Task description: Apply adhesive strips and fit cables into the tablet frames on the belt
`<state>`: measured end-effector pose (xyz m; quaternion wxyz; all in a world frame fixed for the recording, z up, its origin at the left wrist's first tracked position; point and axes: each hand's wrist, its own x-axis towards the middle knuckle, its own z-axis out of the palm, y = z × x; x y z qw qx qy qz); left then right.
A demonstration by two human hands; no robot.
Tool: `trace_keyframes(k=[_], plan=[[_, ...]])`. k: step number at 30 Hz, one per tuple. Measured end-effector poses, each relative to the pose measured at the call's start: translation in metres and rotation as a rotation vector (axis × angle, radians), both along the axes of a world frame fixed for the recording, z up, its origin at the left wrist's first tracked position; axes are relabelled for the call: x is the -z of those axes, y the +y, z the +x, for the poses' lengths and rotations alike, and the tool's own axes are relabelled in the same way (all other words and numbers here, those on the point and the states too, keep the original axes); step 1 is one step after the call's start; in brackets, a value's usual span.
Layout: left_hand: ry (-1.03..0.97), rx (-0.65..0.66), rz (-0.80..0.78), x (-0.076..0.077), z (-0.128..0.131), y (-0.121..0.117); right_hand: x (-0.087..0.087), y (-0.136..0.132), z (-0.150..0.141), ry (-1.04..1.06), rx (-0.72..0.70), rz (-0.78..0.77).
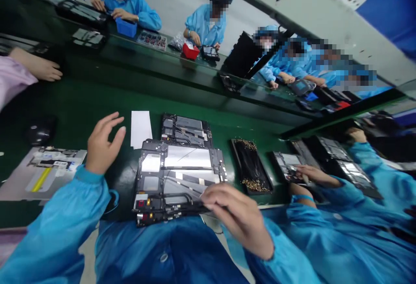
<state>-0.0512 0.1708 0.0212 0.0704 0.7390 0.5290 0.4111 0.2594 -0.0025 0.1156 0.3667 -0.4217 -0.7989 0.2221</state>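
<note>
In front of me on the green bench lies an opened tablet-like device (188, 156), with silver and grey panels, black cables and small connectors along its near edge. A similar opened device (186, 128) sits just behind it, partly covered. My right hand (238, 214) is at the near right corner of the front device, thumb and fingers pinched together. What they pinch, if anything, is hidden. My left hand (105, 143) hovers left of the devices, fingers apart and nothing in them. Some white paper sheets (141, 128) lie just beyond it.
On the right stands a black tray (251, 167) of black cables with gold ends. At left are a black computer mouse (40, 130) and a flat panel with a yellow strip (42, 179). Co-workers' hands (316, 174) work close by on the right; a raised shelf (162, 65) runs behind.
</note>
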Motion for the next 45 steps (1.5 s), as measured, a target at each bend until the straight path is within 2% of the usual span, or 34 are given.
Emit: trace_keyframes(k=[3,5,8,10,14,20,29,35,41,45], plan=[[-0.068,0.031,0.120,-0.036,0.007,-0.070,0.034,-0.030,-0.008,0.061,0.094,-0.042],[-0.014,0.181,0.185,-0.046,0.017,-0.113,0.046,-0.036,-0.015,0.059,0.123,-0.013],[0.113,0.415,0.242,-0.043,0.034,-0.153,0.053,-0.036,-0.026,-0.006,0.108,0.074],[0.137,0.472,0.250,-0.034,0.044,-0.164,0.056,-0.035,-0.032,-0.059,0.106,0.137],[0.128,0.477,0.271,-0.023,0.055,-0.167,0.062,-0.035,-0.039,-0.126,0.138,0.187],[0.102,0.476,0.254,-0.022,0.055,-0.165,0.067,-0.037,-0.042,-0.164,0.149,0.176],[0.081,0.485,0.248,-0.018,0.054,-0.165,0.059,-0.034,-0.047,-0.220,0.161,0.179],[0.153,0.471,0.259,-0.017,0.055,-0.163,0.058,-0.034,-0.047,-0.233,0.154,0.176],[0.180,0.469,0.267,-0.017,0.055,-0.162,0.069,-0.036,-0.037,-0.104,0.167,0.237],[0.181,0.456,0.269,-0.015,0.055,-0.162,0.076,-0.039,-0.035,-0.156,0.171,0.319]])
